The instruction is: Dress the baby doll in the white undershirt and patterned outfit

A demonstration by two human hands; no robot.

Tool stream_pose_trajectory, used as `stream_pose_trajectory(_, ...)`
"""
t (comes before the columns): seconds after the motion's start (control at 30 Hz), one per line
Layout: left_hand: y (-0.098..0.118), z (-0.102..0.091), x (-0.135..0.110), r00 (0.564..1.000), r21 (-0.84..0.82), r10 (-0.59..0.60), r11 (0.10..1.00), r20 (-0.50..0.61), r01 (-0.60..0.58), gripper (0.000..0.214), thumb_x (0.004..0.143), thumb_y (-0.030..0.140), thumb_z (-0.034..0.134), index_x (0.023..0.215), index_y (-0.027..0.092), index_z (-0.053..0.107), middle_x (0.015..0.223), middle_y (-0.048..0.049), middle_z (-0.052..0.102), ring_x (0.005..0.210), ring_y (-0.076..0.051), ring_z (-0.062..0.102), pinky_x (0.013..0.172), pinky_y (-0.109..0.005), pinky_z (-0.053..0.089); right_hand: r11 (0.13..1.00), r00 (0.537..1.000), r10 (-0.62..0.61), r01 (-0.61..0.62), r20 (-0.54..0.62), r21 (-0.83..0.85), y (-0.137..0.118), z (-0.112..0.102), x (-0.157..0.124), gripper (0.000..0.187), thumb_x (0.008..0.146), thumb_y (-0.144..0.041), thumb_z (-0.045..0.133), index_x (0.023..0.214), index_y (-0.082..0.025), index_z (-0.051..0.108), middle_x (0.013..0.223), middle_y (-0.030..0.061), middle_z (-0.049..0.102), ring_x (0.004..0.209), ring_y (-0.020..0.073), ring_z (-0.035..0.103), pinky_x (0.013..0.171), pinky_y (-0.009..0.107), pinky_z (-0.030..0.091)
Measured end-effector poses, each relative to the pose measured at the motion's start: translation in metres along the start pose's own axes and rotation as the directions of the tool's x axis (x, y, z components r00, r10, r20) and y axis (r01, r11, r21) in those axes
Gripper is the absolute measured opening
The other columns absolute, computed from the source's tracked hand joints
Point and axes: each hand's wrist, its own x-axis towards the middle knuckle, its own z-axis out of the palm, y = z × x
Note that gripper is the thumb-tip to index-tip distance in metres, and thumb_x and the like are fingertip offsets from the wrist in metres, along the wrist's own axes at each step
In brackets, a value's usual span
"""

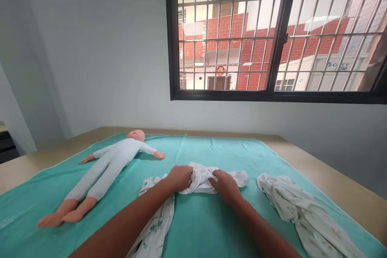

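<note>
A bunched white baby garment [200,178] with small dark prints lies on the green sheet in front of me. My left hand [180,178] is closed on its left part, fingers curled into the cloth. My right hand [226,185] pinches the cloth farther right, and a sleeve-like end spreads out beyond it. Under and beside my left forearm is a white baby garment with green and dark prints [160,223], partly hidden by the arm. The fingertips of both hands are partly buried in the folds.
A baby doll [116,155] in a white suit lies on its back at the left. At the right is a crumpled, pale printed garment [302,205]. The green sheet [217,149] covers most of a wooden table [329,177]. Behind stand a wall and a barred window [229,36].
</note>
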Motion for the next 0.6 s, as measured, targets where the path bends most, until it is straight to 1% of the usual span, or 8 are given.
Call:
stream_pose_trajectory(0.1,0.022,-0.022,-0.008,0.996,-0.061,0.021,0.998,-0.088,-0.026,0.013,0.079,0.034,0.054,0.082,0.022,0.055,0.087,-0.0035,0.066,0.085,-0.024,0.063,0.072,-0.032,0.046,0.991,0.999,-0.03,0.032,-0.018,0.133,-0.018,-0.001,-0.002,0.027,0.09,-0.042,0.044,0.08,-0.021,0.058,0.08,0.0043,0.061,0.078,0.0207,0.055,0.075,0.033,0.043)
stream_pose_trajectory(0.17,0.035,-0.044,-0.026,0.989,-0.159,0.016,0.987,-0.148,-0.04,0.019,0.086,0.04,0.045,0.09,0.023,0.051,0.092,-0.002,0.064,0.085,-0.02,0.062,0.069,-0.029,0.047,0.932,0.999,-0.028,0.019,0.022,0.361,-0.038,-0.004,-0.009,0.032,0.093,-0.046,0.038,0.089,-0.022,0.058,0.081,0.0037,0.062,0.076,0.0195,0.056,0.07,0.031,0.045)
stream_pose_trajectory(0.27,0.045,-0.077,-0.069,0.985,-0.496,-0.015,0.865,-0.171,-0.073,0.02,0.081,0.037,0.055,0.095,0.024,0.051,0.115,-0.002,0.06,0.093,-0.019,0.061,0.074,-0.027,0.049,0.573,0.964,-0.128,-0.118,0.232,0.811,-0.071,-0.007,-0.03,0.028,0.088,-0.045,0.052,0.106,-0.025,0.06,0.094,0.0033,0.066,0.084,0.0198,0.061,0.078,0.033,0.048)
stream_pose_trajectory(0.33,0.046,-0.092,-0.099,0.995,-0.56,-0.031,0.828,-0.093,-0.026,0.042,0.073,0.039,0.066,0.109,0.027,0.049,0.136,-0.0038,0.049,0.098,-0.021,0.061,0.075,-0.029,0.051,0.409,0.879,-0.276,-0.258,0.389,0.875,-0.091,-0.004,-0.046,0.033,0.08,-0.039,0.064,0.111,-0.027,0.063,0.1,0.0027,0.068,0.091,0.0208,0.062,0.087,0.036,0.046)
stream_pose_trajectory(0.4,0.042,-0.095,-0.126,0.998,-0.52,-0.056,0.853,-0.006,0.044,0.066,0.069,0.044,0.071,0.127,0.033,0.041,0.139,-0.0051,0.048,0.1,-0.025,0.062,0.078,-0.033,0.053,0.409,0.75,-0.399,-0.369,0.528,0.835,-0.103,0.004,-0.059,0.031,0.074,-0.034,0.07,0.105,-0.029,0.069,0.098,0.0008,0.07,0.095,0.0224,0.063,0.091,0.038,0.044)
stream_pose_trajectory(0.47,0.033,-0.086,-0.145,0.995,-0.403,-0.046,0.912,0.092,0.079,0.077,0.07,0.045,0.07,0.138,0.038,0.033,0.14,-0.0058,0.049,0.114,-0.029,0.057,0.092,-0.04,0.049,0.501,0.688,-0.406,-0.382,0.601,0.776,-0.104,0.015,-0.063,0.018,0.071,-0.03,0.069,0.088,-0.03,0.075,0.088,-0.0026,0.072,0.091,0.0238,0.065,0.089,0.037,0.045)
stream_pose_trajectory(0.5,0.027,-0.078,-0.152,0.989,-0.325,-0.033,0.942,0.145,0.079,0.081,0.069,0.043,0.071,0.14,0.038,0.033,0.143,-0.0063,0.046,0.125,-0.032,0.049,0.101,-0.044,0.043,0.56,0.714,-0.359,-0.35,0.601,0.751,-0.101,0.021,-0.062,0.014,0.071,-0.027,0.065,0.079,-0.029,0.076,0.081,-0.0038,0.072,0.086,0.0241,0.066,0.086,0.037,0.047)
stream_pose_trajectory(0.6,0.008,-0.049,-0.165,0.964,-0.106,-0.023,0.993,0.264,0.053,0.09,0.059,0.039,0.077,0.14,0.038,0.039,0.155,-0.0074,0.029,0.142,-0.041,0.021,0.11,-0.057,0.029,0.704,0.88,-0.127,-0.244,0.457,0.667,-0.077,0.033,-0.049,0.024,0.066,-0.02,0.05,0.067,-0.024,0.074,0.072,-0.0017,0.071,0.077,0.0238,0.065,0.073,0.035,0.048)
